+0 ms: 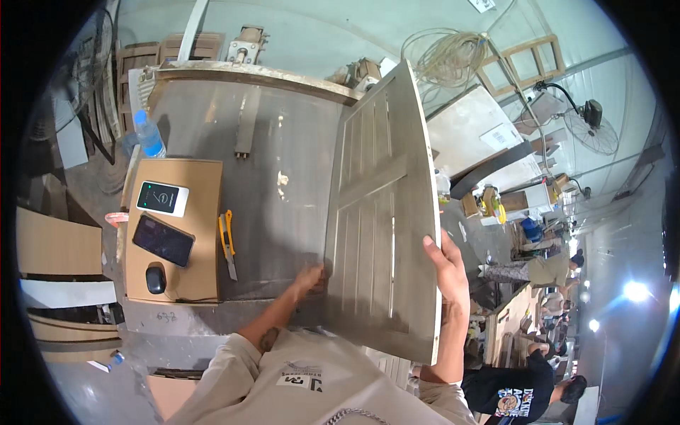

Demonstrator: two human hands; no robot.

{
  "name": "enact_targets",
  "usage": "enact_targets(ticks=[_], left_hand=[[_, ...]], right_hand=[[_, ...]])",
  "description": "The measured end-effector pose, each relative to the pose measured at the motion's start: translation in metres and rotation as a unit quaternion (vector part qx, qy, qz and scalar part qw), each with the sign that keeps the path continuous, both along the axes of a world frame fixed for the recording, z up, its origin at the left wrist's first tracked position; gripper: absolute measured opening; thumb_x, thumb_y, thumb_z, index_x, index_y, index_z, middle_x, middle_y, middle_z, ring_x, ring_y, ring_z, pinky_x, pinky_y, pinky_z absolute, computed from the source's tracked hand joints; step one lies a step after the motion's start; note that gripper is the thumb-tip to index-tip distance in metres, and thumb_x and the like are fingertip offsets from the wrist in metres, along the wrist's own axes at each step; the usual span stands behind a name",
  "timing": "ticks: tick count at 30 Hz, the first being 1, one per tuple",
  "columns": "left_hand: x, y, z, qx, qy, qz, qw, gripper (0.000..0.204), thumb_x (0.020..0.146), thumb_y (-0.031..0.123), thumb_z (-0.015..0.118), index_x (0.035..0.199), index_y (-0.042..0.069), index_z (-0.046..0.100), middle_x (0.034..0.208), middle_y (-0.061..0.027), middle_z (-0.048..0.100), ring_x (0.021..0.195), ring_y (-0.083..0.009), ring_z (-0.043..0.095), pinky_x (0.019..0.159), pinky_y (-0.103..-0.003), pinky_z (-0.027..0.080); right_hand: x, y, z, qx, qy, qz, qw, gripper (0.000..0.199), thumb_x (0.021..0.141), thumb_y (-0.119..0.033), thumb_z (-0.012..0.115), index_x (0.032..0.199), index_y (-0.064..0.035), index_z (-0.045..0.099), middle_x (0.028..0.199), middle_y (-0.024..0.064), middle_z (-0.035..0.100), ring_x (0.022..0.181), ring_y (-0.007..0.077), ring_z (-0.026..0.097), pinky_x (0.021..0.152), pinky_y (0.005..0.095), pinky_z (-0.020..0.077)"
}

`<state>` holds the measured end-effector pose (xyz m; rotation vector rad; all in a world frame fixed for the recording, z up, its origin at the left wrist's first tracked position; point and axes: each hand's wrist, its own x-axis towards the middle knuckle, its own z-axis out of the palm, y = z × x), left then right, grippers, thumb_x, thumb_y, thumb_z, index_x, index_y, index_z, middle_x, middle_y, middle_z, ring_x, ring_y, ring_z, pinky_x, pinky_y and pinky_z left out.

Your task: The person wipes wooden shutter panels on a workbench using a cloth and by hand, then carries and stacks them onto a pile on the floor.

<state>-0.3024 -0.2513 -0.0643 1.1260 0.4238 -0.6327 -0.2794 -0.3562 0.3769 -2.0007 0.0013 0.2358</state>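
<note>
A grey-brown wooden cabinet door (pixel 368 184) with slatted panels stands tilted on its long edge on the workbench (pixel 269 212). My right hand (pixel 448 268) is wrapped round its raised right edge, thumb on the slatted face and fingers behind. Low at the door's left edge, my left hand (pixel 309 278) is closed against it near the bench top; its fingertips are partly hidden. A yellow utility knife (pixel 227 244) with its blade out lies left of my left hand, beside a cardboard box (pixel 195 283).
On the box rest a dark phone (pixel 163 239), a white power bank (pixel 162 199) and a black earbud case (pixel 156 280). A water bottle (pixel 149 134) stands behind it. A wood strip (pixel 246 124) lies farther back. Right are a fan (pixel 591 127) and a person in black (pixel 513 389).
</note>
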Motion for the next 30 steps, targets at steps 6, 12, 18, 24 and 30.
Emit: enact_targets(ticks=[6,12,18,24,30], left_hand=[[0.000,0.017,0.004,-0.024,0.033,-0.022,0.999,0.055,0.098,0.045,0.042,0.122,-0.002,0.054,0.115,-0.0184,0.060,0.104,-0.0295,0.058,0.091,-0.044,0.047],[0.007,0.039,0.067,-0.029,0.018,-0.002,0.999,0.048,0.097,0.043,0.044,0.110,-0.001,0.057,0.100,-0.0136,0.061,0.091,-0.0245,0.059,0.079,-0.039,0.049],[0.036,0.011,0.073,-0.050,0.046,0.016,0.998,0.043,0.096,0.043,0.048,0.094,0.001,0.058,0.078,-0.0060,0.058,0.065,-0.0180,0.055,0.061,-0.035,0.048],[0.030,0.007,0.069,-0.077,0.094,0.013,0.992,0.043,0.099,0.047,0.041,0.096,0.007,0.057,0.081,-0.0044,0.060,0.070,-0.0183,0.058,0.062,-0.034,0.049],[0.048,0.026,0.155,-0.211,-0.010,0.084,0.974,0.039,0.100,0.041,0.043,0.067,0.021,0.037,0.057,0.0103,0.023,0.045,-0.0039,0.020,0.039,-0.020,0.017]], right_hand=[[0.013,0.013,-0.001,-0.153,-0.021,-0.015,0.988,0.049,0.095,-0.028,0.055,0.134,0.0006,0.048,0.131,0.0119,0.055,0.124,0.0185,0.044,0.107,0.0310,0.0270],[0.021,0.003,0.001,-0.076,0.015,-0.037,0.996,0.043,0.094,-0.026,0.056,0.126,0.0023,0.052,0.117,0.0100,0.060,0.107,0.0151,0.053,0.096,0.0283,0.0377],[0.019,-0.005,-0.003,-0.085,0.044,-0.060,0.994,0.046,0.090,-0.023,0.062,0.127,0.0024,0.053,0.115,0.0115,0.062,0.106,0.0172,0.054,0.094,0.0286,0.0391],[-0.008,-0.017,0.005,-0.018,0.009,-0.062,0.998,0.042,0.087,-0.012,0.060,0.126,0.0035,0.054,0.113,0.0090,0.063,0.102,0.0155,0.055,0.092,0.0257,0.0383],[-0.084,-0.073,0.040,0.011,-0.102,-0.092,0.990,0.043,0.087,-0.013,0.062,0.125,0.0036,0.053,0.118,0.0061,0.059,0.109,0.0133,0.049,0.097,0.0264,0.0345]])
